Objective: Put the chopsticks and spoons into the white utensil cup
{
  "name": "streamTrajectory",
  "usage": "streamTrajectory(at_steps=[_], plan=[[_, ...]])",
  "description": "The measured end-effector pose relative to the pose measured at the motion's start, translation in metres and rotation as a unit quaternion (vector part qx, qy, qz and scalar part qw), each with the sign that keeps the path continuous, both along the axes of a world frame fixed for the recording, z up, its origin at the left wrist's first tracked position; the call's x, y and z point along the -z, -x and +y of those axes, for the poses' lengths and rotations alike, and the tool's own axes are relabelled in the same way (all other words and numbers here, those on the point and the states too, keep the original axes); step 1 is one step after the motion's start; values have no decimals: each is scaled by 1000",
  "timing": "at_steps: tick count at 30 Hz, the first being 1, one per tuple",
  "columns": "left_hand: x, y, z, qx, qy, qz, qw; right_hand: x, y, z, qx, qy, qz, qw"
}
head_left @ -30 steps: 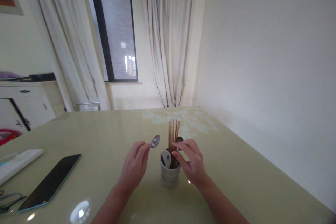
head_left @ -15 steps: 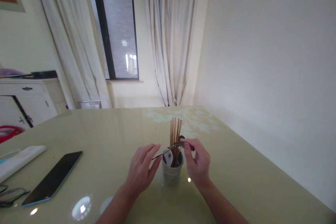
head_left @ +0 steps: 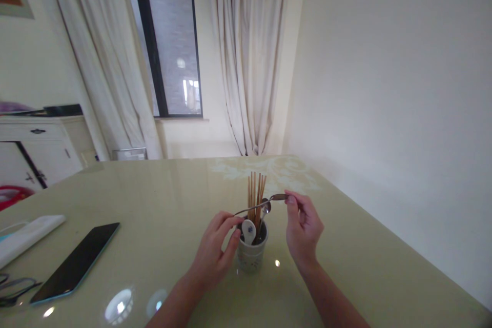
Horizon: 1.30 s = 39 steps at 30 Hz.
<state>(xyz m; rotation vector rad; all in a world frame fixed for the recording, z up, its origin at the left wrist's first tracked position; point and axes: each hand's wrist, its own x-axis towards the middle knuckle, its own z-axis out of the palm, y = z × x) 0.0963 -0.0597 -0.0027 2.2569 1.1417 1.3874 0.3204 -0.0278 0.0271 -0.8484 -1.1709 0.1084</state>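
Observation:
A thin, slightly bent metal spoon (head_left: pixel 279 197) is held up above a cup in the fingertips of my right hand (head_left: pixel 305 228). Its far end reaches left over the fingers of my left hand (head_left: pixel 217 246). Those fingers are apart at the cup's left rim; whether they touch the cup or the spoon I cannot tell. The pale patterned cup (head_left: pixel 251 257) stands upright on the table. In it are several wooden chopsticks (head_left: pixel 253 195), a white ceramic spoon (head_left: pixel 248 231) and another metal spoon (head_left: pixel 266 207).
On the left of the glossy greenish table (head_left: pixel 172 189) lie a dark phone or tablet (head_left: pixel 77 261), a white flat object (head_left: pixel 33 238) and eyeglasses (head_left: pixel 17 287). A wall (head_left: pixel 384 113) borders the right side. Curtains (head_left: pixel 249 61) hang beyond the far edge.
My right hand has moved right and slightly up with the metal spoon. My left hand has shifted right toward the cup's rim and no longer pinches the spoon's end.

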Motion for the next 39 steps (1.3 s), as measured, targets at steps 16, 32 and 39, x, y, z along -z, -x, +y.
streamTrajectory(at_steps=[16, 32, 39], plan=[[0, -3, -4, 5, -77, 52, 996, -5, 3, -9, 28, -51, 5, 998], [3, -5, -3, 25, -20, -41, 999, 2, 16, -13, -76, -82, -232, 966], [5, -5, -3, 29, 1, -52, 998, 4, 22, -14, -85, -60, -271, 957]])
